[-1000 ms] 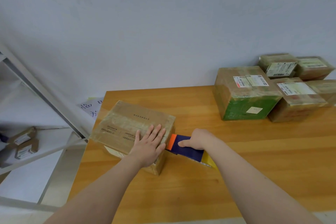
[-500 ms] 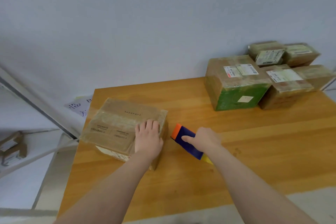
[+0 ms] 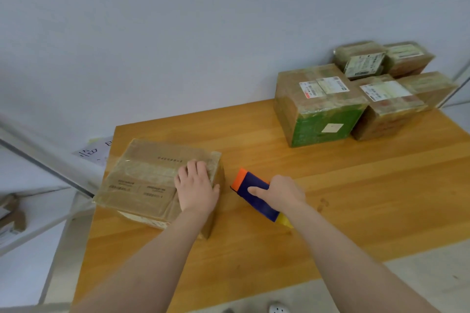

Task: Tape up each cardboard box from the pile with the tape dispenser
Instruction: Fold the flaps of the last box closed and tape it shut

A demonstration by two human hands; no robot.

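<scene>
Your left hand [image 3: 197,189] lies palm down on the right end of the box [image 3: 142,180]. Fingers are together and nearly straight, with the thumb at the box's right edge, pressing flat on the top. The box sits centre left in the frame, on the left end of the table [image 3: 356,185], and its top is glossy with tape. Your right hand [image 3: 283,194] is wrapped round the dispenser [image 3: 256,204], forefinger laid along the blue body, orange end towards the box. The dispenser is just right of the box, with a gap between them. The pile [image 3: 320,107] of 5 boxes is at upper right, well apart. A handwritten paper [image 3: 92,154] shows beyond the table's left edge.
</scene>
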